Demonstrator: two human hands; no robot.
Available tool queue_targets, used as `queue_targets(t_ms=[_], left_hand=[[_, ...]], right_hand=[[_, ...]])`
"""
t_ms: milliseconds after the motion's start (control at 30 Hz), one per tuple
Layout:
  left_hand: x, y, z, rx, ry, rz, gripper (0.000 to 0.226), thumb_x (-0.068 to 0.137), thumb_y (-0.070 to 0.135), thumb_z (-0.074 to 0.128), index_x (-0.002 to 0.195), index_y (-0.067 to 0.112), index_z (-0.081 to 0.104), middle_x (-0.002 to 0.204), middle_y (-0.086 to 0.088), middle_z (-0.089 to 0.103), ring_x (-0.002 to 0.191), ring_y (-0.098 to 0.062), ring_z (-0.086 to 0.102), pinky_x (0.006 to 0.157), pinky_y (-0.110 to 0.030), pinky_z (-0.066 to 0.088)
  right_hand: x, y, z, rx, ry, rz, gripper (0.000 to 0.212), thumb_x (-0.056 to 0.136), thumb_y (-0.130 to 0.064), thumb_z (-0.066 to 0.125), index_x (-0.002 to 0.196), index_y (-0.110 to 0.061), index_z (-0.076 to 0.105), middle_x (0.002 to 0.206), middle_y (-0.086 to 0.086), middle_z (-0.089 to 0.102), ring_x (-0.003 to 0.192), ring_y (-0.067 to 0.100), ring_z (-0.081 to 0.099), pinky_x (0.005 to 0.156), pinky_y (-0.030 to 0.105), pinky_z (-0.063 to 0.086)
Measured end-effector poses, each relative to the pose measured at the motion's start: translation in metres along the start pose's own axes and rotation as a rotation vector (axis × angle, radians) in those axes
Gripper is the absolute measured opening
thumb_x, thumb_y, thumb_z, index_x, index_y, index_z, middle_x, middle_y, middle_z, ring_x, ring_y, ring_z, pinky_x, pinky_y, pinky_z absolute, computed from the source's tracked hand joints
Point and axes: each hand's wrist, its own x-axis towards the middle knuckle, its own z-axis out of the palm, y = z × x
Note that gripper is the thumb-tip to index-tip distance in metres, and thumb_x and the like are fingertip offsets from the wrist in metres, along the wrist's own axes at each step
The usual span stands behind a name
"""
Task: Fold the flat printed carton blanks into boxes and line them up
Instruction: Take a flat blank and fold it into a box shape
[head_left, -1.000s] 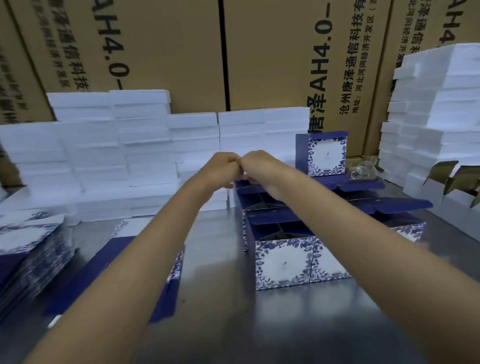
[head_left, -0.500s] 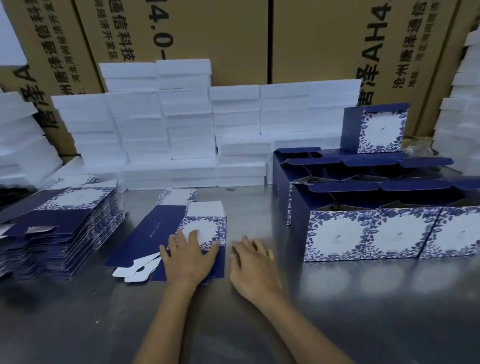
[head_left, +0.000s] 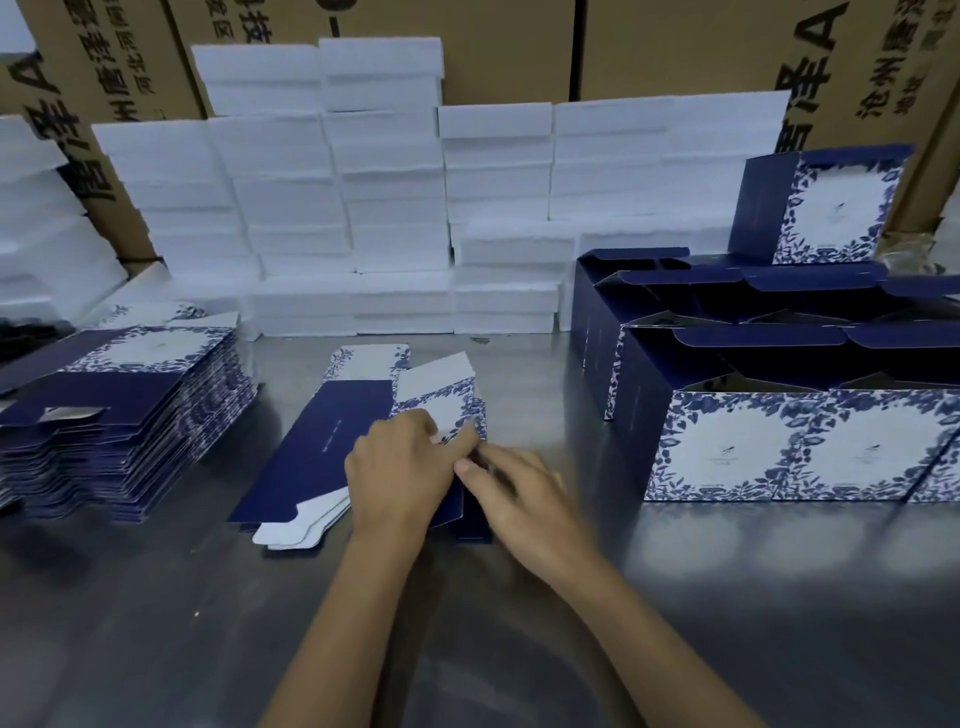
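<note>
A small pile of flat navy and white floral carton blanks (head_left: 332, 441) lies on the steel table in front of me. My left hand (head_left: 400, 470) rests on the pile's right part and its fingers pinch the edge of the top blank (head_left: 441, 400), which lifts a little. My right hand (head_left: 519, 496) touches the same blank's near right edge with curled fingers. Folded boxes (head_left: 727, 452) with open tops stand in rows at the right, one more box (head_left: 826, 208) on top at the back. A tall stack of blanks (head_left: 119, 410) sits at the left.
White foam slabs (head_left: 363, 208) are piled along the back of the steel table (head_left: 467, 623), with more at the far left. Large brown shipping cartons (head_left: 509, 47) with printed characters form a wall behind them.
One second ago both hands were up at the rows of folded boxes. They came down to the loose pile, lay flat on it, and now grip the top blank's edge.
</note>
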Motion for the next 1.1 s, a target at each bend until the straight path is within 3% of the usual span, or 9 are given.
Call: queue_targets(t_ms=[100, 233, 333, 433, 533, 600, 767, 967, 1100], left_hand=[[-0.006, 0.006, -0.004, -0.17, -0.008, -0.007, 0.043, 0.091, 0.06, 0.054, 0.093, 0.023, 0.076, 0.093, 0.006, 0.075, 0.094, -0.022, 0.067, 0.072, -0.03, 0.038], [-0.013, 0.004, -0.014, -0.377, 0.022, 0.012, 0.029, 0.098, 0.043, 0.052, 0.103, 0.024, 0.073, 0.099, 0.004, 0.075, 0.097, -0.021, 0.068, 0.077, -0.031, 0.045], [-0.009, -0.007, -0.021, -0.259, 0.153, 0.038, 0.033, 0.096, 0.034, 0.053, 0.125, 0.024, 0.063, 0.123, -0.003, 0.066, 0.116, -0.029, 0.058, 0.095, -0.044, 0.044], [-0.003, -0.017, -0.026, -0.18, 0.17, -0.06, 0.057, 0.094, 0.041, 0.057, 0.143, 0.015, 0.044, 0.148, -0.008, 0.047, 0.138, -0.032, 0.038, 0.111, -0.053, 0.026], [0.003, -0.022, -0.029, -0.511, 0.007, -0.22, 0.068, 0.091, 0.044, 0.065, 0.147, 0.02, 0.036, 0.144, -0.002, 0.051, 0.127, -0.026, 0.051, 0.109, -0.049, 0.039], [0.005, -0.024, -0.035, -0.838, -0.05, -0.299, 0.068, 0.086, 0.034, 0.075, 0.145, 0.026, 0.04, 0.132, 0.005, 0.061, 0.106, -0.014, 0.065, 0.096, -0.042, 0.052], [0.008, -0.03, -0.04, -1.1, 0.008, -0.139, 0.075, 0.081, 0.014, 0.08, 0.145, 0.033, 0.044, 0.107, 0.033, 0.069, 0.09, 0.004, 0.07, 0.07, -0.011, 0.053], [0.011, -0.026, -0.037, -1.474, -0.078, -0.103, 0.11, 0.081, -0.004, 0.073, 0.153, 0.05, 0.01, 0.144, 0.001, 0.056, 0.107, -0.018, 0.069, 0.083, -0.025, 0.057], [0.01, -0.023, -0.03, -1.355, -0.117, -0.097, 0.107, 0.078, -0.005, 0.074, 0.154, 0.043, 0.016, 0.119, 0.014, 0.071, 0.117, -0.016, 0.066, 0.105, -0.039, 0.049]], right_hand=[[0.004, -0.004, -0.01, 0.545, -0.019, 0.138, 0.014, 0.1, -0.019, 0.063, 0.112, -0.021, 0.069, 0.095, -0.011, 0.077, 0.088, 0.0, 0.071, 0.073, 0.008, 0.048], [0.008, 0.003, -0.019, 0.65, 0.045, 0.224, 0.032, 0.101, 0.002, 0.052, 0.129, -0.013, 0.061, 0.102, 0.001, 0.076, 0.082, 0.014, 0.069, 0.063, 0.022, 0.054], [0.009, 0.01, -0.027, 0.831, 0.068, 0.242, 0.036, 0.102, 0.002, 0.048, 0.13, -0.017, 0.06, 0.105, -0.003, 0.077, 0.088, 0.014, 0.07, 0.066, 0.026, 0.055], [0.01, 0.013, -0.031, 0.959, 0.076, 0.234, 0.04, 0.103, 0.001, 0.047, 0.127, -0.029, 0.057, 0.1, -0.014, 0.078, 0.089, 0.008, 0.072, 0.075, 0.029, 0.053], [0.011, 0.018, -0.035, 1.006, 0.103, 0.236, 0.044, 0.103, 0.001, 0.048, 0.126, -0.036, 0.054, 0.095, -0.018, 0.077, 0.085, 0.005, 0.072, 0.074, 0.027, 0.05], [0.01, 0.019, -0.037, 1.028, 0.123, 0.259, 0.049, 0.102, 0.001, 0.049, 0.13, -0.039, 0.053, 0.102, -0.015, 0.077, 0.086, 0.007, 0.072, 0.071, 0.025, 0.05], [0.008, 0.018, -0.04, 1.115, 0.093, 0.253, 0.065, 0.103, 0.004, 0.045, 0.152, -0.039, 0.039, 0.154, -0.007, 0.047, 0.106, 0.015, 0.068, 0.088, 0.031, 0.049], [0.009, 0.016, -0.041, 1.188, 0.089, 0.267, 0.062, 0.104, 0.003, 0.042, 0.153, -0.034, 0.039, 0.144, -0.005, 0.059, 0.111, 0.011, 0.069, 0.088, 0.03, 0.053], [0.01, 0.017, -0.04, 1.231, 0.083, 0.298, 0.061, 0.103, 0.004, 0.043, 0.153, -0.032, 0.04, 0.144, -0.004, 0.059, 0.12, 0.016, 0.065, 0.089, 0.031, 0.052]])
